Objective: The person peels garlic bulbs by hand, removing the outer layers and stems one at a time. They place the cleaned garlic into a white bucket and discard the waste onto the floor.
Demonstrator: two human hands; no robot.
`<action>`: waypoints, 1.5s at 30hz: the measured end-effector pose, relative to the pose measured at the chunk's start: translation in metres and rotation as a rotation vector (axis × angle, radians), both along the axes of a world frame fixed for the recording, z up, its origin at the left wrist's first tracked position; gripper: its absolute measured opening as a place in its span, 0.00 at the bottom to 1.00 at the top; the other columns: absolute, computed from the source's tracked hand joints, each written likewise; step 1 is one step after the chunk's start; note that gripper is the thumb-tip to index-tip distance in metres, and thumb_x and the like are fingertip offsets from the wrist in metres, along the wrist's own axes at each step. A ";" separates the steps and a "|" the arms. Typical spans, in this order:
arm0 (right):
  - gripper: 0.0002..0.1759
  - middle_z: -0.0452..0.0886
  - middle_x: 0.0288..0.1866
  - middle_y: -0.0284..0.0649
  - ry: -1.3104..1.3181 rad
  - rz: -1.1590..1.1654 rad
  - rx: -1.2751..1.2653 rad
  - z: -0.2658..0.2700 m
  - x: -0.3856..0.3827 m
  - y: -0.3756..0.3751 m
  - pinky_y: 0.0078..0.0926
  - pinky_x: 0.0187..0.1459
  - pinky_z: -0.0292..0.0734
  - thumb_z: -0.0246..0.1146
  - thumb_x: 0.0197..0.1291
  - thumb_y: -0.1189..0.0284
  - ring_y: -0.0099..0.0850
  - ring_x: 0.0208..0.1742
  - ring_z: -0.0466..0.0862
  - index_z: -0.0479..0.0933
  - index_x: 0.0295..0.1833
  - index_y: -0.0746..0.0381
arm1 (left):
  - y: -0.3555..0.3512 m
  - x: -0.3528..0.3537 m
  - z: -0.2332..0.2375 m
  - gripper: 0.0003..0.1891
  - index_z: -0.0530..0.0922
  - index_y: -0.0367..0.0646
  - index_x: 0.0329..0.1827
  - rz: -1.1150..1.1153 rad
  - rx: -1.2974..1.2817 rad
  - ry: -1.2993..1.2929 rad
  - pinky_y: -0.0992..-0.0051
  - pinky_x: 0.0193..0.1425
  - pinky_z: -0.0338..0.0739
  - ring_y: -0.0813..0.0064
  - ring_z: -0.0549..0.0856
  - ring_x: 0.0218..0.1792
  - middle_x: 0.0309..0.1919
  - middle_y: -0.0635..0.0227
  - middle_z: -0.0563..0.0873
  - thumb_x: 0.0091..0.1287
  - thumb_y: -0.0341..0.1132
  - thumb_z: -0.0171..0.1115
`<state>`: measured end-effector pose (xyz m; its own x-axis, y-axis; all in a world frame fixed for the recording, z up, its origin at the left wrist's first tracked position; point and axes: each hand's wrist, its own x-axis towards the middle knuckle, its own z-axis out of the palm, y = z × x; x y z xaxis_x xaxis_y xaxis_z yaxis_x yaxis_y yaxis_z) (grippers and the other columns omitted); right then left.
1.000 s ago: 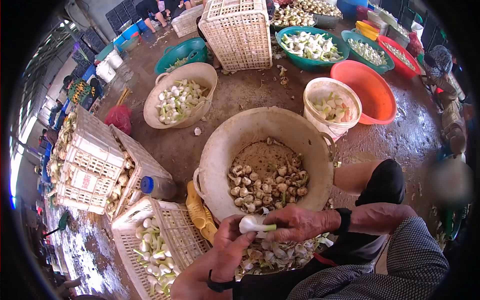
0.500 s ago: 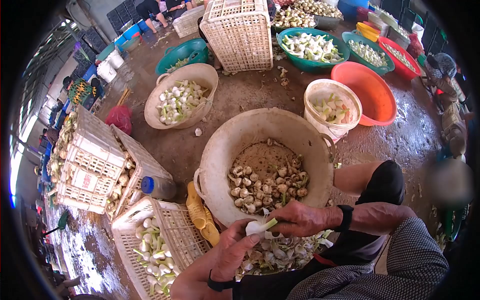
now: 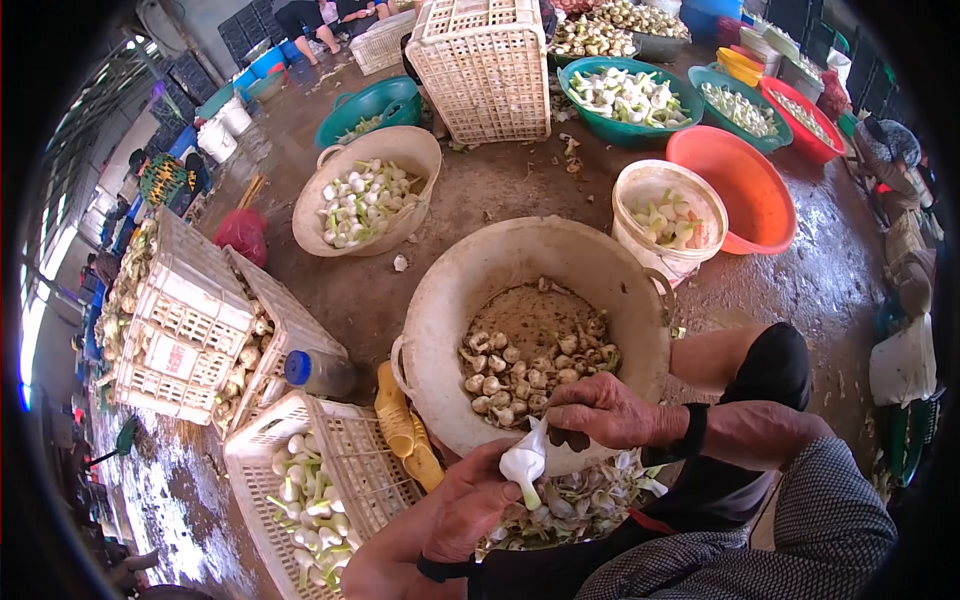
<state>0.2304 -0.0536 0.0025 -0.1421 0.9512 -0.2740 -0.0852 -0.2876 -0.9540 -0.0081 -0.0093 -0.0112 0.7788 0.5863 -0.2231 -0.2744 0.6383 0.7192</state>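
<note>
A peeled white garlic bulb (image 3: pixel 523 465) with a short green stem pointing down is in my left hand (image 3: pixel 472 503), between thumb and fingers. My right hand (image 3: pixel 603 412) is closed in a pinch at the bulb's upper tip; thin pale skin shows beside its fingers. Both hands are over the near rim of a large beige tub (image 3: pixel 430 300). Inside the tub, unpeeled brown-skinned bulbs (image 3: pixel 535 375) lie in a loose heap. Below my hands is a pile of peeled-off skins (image 3: pixel 580 505).
At the left stand a crate (image 3: pixel 370 465) of peeled bulbs, yellow shoes (image 3: pixel 405 430), a blue-capped bottle (image 3: pixel 325 373) and stacked crates (image 3: pixel 190 320). Beyond the tub are a beige basin (image 3: pixel 415 160), a white bucket (image 3: pixel 670 258) and an orange basin (image 3: pixel 735 180). A person (image 3: pixel 885 150) sits at the right.
The bulb has turned so its stem points down instead of toward my right hand. My right hand has moved slightly up and now pinches at the bulb's top.
</note>
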 end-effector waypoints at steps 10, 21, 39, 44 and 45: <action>0.12 0.80 0.26 0.32 -0.014 -0.258 0.079 -0.008 0.014 0.009 0.20 0.30 0.75 0.56 0.70 0.70 0.18 0.27 0.78 0.80 0.38 0.67 | 0.002 -0.006 -0.013 0.16 0.75 0.30 0.54 -0.050 -0.025 -0.105 0.63 0.51 0.80 0.58 0.84 0.46 0.53 0.50 0.79 0.64 0.25 0.62; 0.14 0.81 0.27 0.35 0.181 -0.016 0.077 0.002 -0.006 -0.003 0.22 0.33 0.78 0.55 0.72 0.69 0.21 0.27 0.81 0.79 0.40 0.68 | -0.002 0.012 -0.004 0.31 0.64 0.32 0.66 0.014 0.117 0.225 0.67 0.50 0.82 0.66 0.81 0.53 0.56 0.55 0.78 0.62 0.28 0.70; 0.15 0.82 0.31 0.43 -0.450 0.815 0.487 -0.067 -0.004 -0.036 0.35 0.33 0.78 0.58 0.65 0.69 0.31 0.31 0.82 0.76 0.52 0.67 | 0.008 0.000 -0.008 0.23 0.73 0.33 0.57 0.162 0.164 0.249 0.69 0.42 0.84 0.68 0.86 0.37 0.42 0.58 0.85 0.62 0.32 0.70; 0.20 0.83 0.37 0.44 -0.837 0.844 0.134 -0.061 0.013 -0.011 0.36 0.39 0.78 0.57 0.62 0.71 0.32 0.38 0.83 0.73 0.59 0.68 | 0.004 -0.002 0.003 0.23 0.73 0.33 0.58 0.054 0.101 0.169 0.67 0.43 0.84 0.67 0.86 0.39 0.41 0.58 0.85 0.65 0.37 0.67; 0.21 0.84 0.38 0.43 -0.544 0.571 0.200 -0.056 0.015 -0.007 0.34 0.38 0.79 0.57 0.62 0.71 0.31 0.38 0.83 0.72 0.60 0.68 | 0.003 -0.003 0.004 0.23 0.73 0.33 0.58 0.035 0.086 0.151 0.67 0.43 0.83 0.66 0.86 0.40 0.41 0.58 0.85 0.67 0.39 0.65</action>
<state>0.2453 -0.0609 -0.0535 -0.5161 0.8106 -0.2768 0.5137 0.0342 -0.8573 -0.0110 -0.0058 -0.0073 0.7189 0.6345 -0.2840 -0.1800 0.5646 0.8055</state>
